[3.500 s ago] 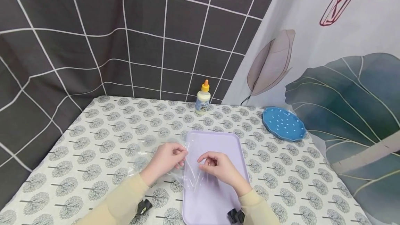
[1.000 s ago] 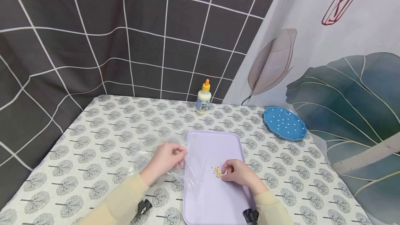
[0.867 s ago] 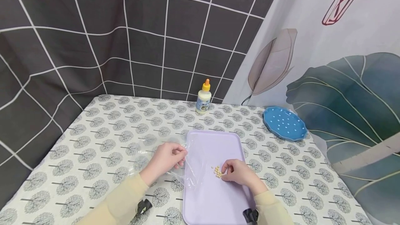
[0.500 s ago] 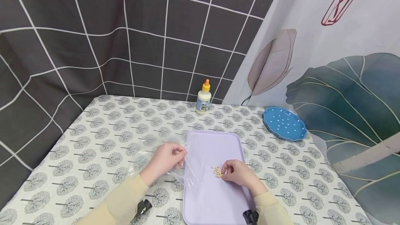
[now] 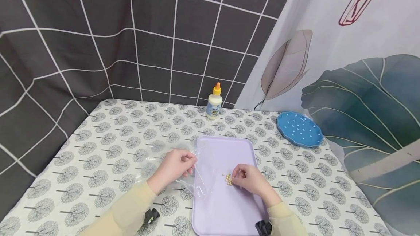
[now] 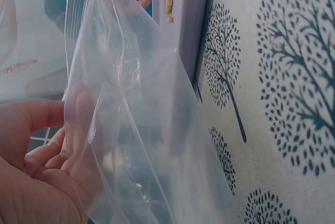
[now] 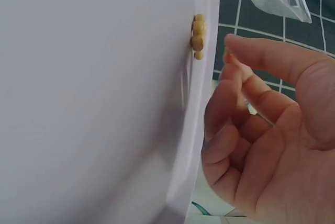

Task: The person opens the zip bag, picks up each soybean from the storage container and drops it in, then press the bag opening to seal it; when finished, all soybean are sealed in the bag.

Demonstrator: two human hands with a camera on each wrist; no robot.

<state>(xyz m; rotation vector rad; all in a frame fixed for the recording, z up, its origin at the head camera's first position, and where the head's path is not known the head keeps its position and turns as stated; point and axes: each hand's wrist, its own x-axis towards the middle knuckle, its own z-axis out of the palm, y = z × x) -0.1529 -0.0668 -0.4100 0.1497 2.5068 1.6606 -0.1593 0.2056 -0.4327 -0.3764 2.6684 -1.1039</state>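
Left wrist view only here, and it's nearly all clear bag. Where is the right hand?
Observer: The right hand is over the purple tray, fingertips beside a small heap of beads.
Operator: Is it holding one?
Observer: Its thumb and forefinger meet in the right wrist view, but I cannot tell whether a bead sits between them.
Operator: Anything else out there?
Observer: A glue bottle stands upright behind the tray.
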